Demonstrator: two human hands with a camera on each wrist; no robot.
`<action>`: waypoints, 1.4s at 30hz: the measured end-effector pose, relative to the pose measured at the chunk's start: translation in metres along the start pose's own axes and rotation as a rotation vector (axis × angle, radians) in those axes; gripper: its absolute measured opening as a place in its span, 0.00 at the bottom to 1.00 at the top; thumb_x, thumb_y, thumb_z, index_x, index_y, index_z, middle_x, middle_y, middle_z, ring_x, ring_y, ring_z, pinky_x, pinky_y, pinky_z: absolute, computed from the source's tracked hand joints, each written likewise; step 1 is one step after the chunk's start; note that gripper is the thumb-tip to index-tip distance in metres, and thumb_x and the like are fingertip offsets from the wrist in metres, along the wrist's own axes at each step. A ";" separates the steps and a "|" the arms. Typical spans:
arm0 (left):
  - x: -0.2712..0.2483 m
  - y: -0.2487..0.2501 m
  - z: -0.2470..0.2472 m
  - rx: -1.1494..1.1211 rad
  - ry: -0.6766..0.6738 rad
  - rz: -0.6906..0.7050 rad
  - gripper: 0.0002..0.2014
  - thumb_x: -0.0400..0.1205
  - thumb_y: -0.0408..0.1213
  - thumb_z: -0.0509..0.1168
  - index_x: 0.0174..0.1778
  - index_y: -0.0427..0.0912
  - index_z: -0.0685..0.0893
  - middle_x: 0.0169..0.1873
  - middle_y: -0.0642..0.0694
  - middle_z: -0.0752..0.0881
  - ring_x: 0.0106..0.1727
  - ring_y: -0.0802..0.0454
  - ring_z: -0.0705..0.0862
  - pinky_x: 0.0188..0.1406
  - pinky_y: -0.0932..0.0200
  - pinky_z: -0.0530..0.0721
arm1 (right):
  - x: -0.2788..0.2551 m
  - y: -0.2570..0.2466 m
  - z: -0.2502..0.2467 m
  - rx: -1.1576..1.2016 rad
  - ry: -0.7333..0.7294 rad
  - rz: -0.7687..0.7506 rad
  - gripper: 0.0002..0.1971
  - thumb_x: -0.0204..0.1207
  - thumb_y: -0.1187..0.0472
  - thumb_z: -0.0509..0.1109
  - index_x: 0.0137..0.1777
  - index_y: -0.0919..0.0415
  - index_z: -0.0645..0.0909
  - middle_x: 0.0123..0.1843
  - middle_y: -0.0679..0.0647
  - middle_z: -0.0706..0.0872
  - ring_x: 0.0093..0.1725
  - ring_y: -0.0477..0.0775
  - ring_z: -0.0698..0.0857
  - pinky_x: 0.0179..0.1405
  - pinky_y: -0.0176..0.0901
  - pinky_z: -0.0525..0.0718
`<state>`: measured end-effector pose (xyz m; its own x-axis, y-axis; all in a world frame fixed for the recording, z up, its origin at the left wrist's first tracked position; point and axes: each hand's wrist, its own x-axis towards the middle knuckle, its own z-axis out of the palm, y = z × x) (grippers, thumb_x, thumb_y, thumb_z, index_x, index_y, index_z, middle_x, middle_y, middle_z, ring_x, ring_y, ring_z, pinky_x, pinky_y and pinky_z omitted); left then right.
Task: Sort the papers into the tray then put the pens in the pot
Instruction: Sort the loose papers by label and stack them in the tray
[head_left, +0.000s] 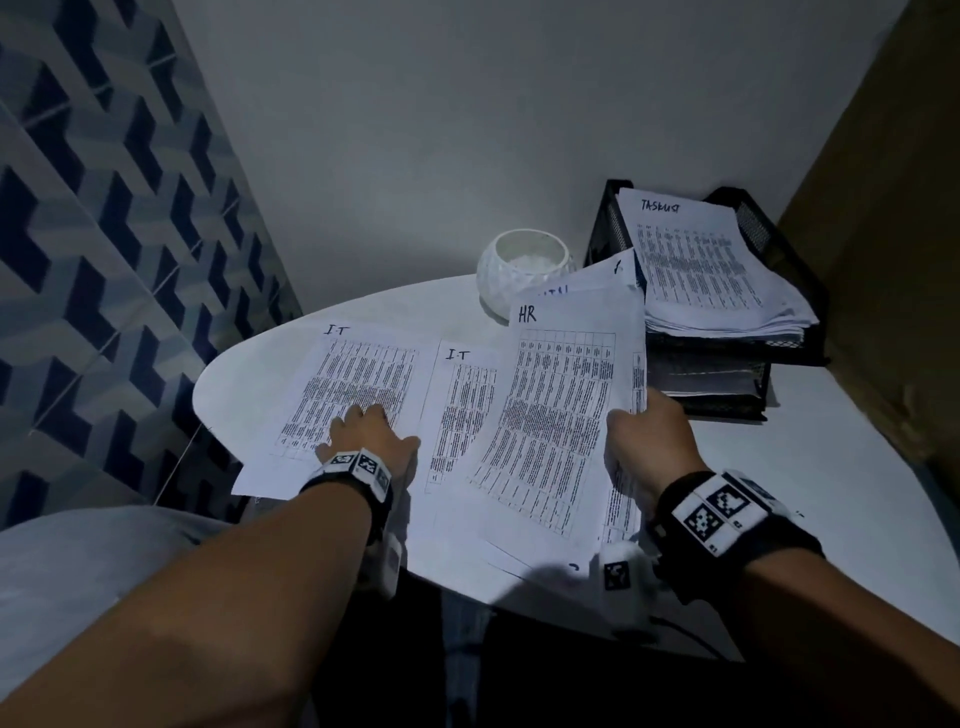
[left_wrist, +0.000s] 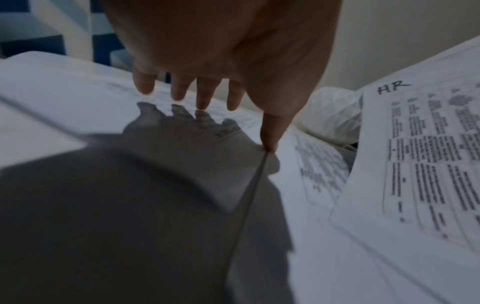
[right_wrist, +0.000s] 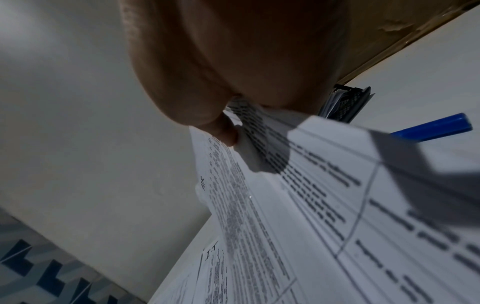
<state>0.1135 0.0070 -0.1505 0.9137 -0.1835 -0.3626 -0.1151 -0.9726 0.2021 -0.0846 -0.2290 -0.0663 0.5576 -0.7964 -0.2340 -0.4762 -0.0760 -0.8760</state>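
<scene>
Two hands are in view. The left hand (head_left: 366, 434) lies flat with fingers spread and straight on one sheet headed "I-T" (head_left: 358, 387), pressing it to the white bench (head_left: 810, 447); the left wrist view shows the fingers (left_wrist: 202, 96) extended and the thumb tip down on the paper. The right hand (head_left: 649, 441) pinches the right edge of the sheet headed "HR" (head_left: 556, 415); the right wrist view shows the thumb (right_wrist: 221, 127) curled over the paper edge, with further sheets beneath it, and the HR sheet raised at that side.

Loose sheets with readable headings on the bench: three. Two are headed "I-T", the second I-T sheet (head_left: 457, 410) lying between the first and the HR sheet and partly covered by it. More sheets lie under and behind the HR sheet; their number cannot be told.

One black mesh tray (head_left: 779, 260) stands at the far right of the bench, with two tiers visible. The upper tier carries a stack topped by a sheet headed "TASKLIST" (head_left: 696, 260); the lower tier also holds papers.

One white pot (head_left: 524, 270) stands just left of the tray, beyond the papers.

Pens: one blue pen (right_wrist: 433, 127) shows in the right wrist view only, lying on the bench beside the papers, near the tray.
</scene>
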 end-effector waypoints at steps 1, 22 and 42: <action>-0.001 0.000 0.001 0.012 0.022 0.003 0.35 0.77 0.62 0.71 0.78 0.51 0.75 0.79 0.42 0.73 0.79 0.34 0.70 0.73 0.28 0.73 | 0.000 -0.002 0.002 0.002 0.001 0.004 0.13 0.75 0.70 0.59 0.51 0.60 0.84 0.29 0.62 0.82 0.26 0.59 0.78 0.26 0.45 0.78; -0.041 0.055 -0.045 -0.577 0.285 0.388 0.23 0.85 0.56 0.64 0.67 0.45 0.90 0.68 0.47 0.89 0.72 0.44 0.84 0.75 0.48 0.79 | -0.003 -0.010 0.007 0.206 -0.058 0.065 0.15 0.79 0.71 0.58 0.47 0.52 0.83 0.29 0.51 0.76 0.27 0.54 0.72 0.27 0.40 0.70; -0.056 0.089 -0.007 -0.411 0.047 0.589 0.18 0.86 0.50 0.65 0.72 0.56 0.84 0.68 0.57 0.86 0.64 0.54 0.85 0.66 0.61 0.78 | -0.006 -0.012 -0.001 0.207 0.127 0.038 0.12 0.65 0.65 0.58 0.38 0.53 0.83 0.31 0.47 0.83 0.33 0.58 0.80 0.34 0.48 0.78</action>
<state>0.0549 -0.0688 -0.1056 0.7618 -0.6460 -0.0498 -0.4469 -0.5795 0.6815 -0.0832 -0.2242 -0.0542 0.4456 -0.8664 -0.2253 -0.3383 0.0700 -0.9384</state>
